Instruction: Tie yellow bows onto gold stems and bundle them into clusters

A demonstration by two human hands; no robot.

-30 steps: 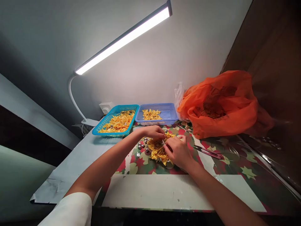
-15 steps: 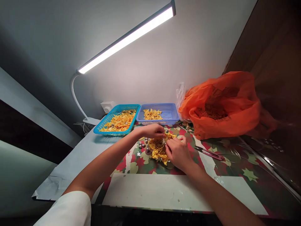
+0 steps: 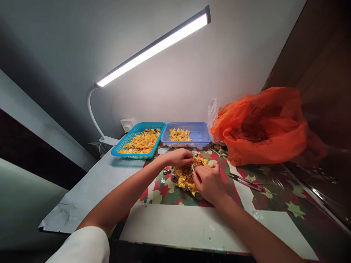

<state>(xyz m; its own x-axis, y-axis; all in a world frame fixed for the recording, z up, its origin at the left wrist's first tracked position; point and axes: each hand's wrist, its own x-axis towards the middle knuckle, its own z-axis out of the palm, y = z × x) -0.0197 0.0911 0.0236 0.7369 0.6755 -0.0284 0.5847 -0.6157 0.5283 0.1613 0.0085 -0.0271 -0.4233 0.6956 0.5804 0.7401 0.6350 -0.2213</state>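
A round bunch of yellow ribbon flowers [image 3: 184, 181] with thin gold wire coiled in its middle lies on the patterned table cover. Over its far left side is my left hand [image 3: 182, 157], fingers bent and pressed together; whatever they pinch is too small to make out. My right hand [image 3: 207, 179] curls at the right side of the bunch, closed on a small part of it that its fingers hide. Silver bells [image 3: 166, 171] lie loose on the cover, just left of the flowers.
A teal basket [image 3: 116, 151] of yellow flowers and a blue basket [image 3: 201, 136] with fewer stand at the back. The orange plastic bag [image 3: 274, 146] slumps at right. Pink-handled snips [image 3: 251, 183] lie right of my hands. A lit lamp [image 3: 153, 49] hangs above.
My hands stay at the bunch, the left one's fingers shifting slightly at its far edge. The whole view has moved a little, so everything sits slightly lower and further right.
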